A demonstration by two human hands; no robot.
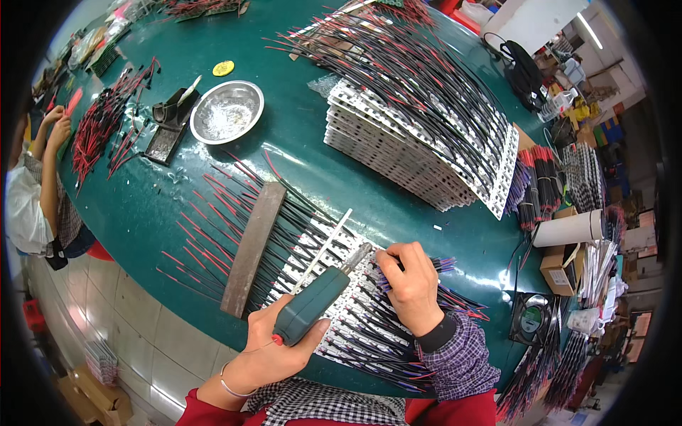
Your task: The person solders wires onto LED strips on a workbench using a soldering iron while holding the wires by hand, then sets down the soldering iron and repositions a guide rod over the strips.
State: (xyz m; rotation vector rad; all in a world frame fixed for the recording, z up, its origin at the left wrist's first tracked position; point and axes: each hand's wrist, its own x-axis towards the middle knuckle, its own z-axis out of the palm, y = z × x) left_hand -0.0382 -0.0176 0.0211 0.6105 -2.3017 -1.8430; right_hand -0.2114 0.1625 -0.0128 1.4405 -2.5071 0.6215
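Note:
My left hand (280,348) is closed around a dark green hand tool (312,305) with a metal tip, which points up and right over a white circuit board panel (334,266). Black and red wires (366,330) lie in rows across that panel. The fingers of my right hand (412,284) are pinched at the panel, just right of the tool's tip, on a thin dark wire; its end is hidden under them. A thin white strip (323,248) lies slanted beside the tool. Across the wires at left rests a brown metal bar (253,248).
Behind stands a tall stack of white panels (398,153) with wires on top. A metal bowl (227,112), a black holder (170,124), a yellow round lid (223,68) and a red-black wire pile (99,131) sit at left. Another person's hands (57,128) work there. A black fan (533,317) is at right.

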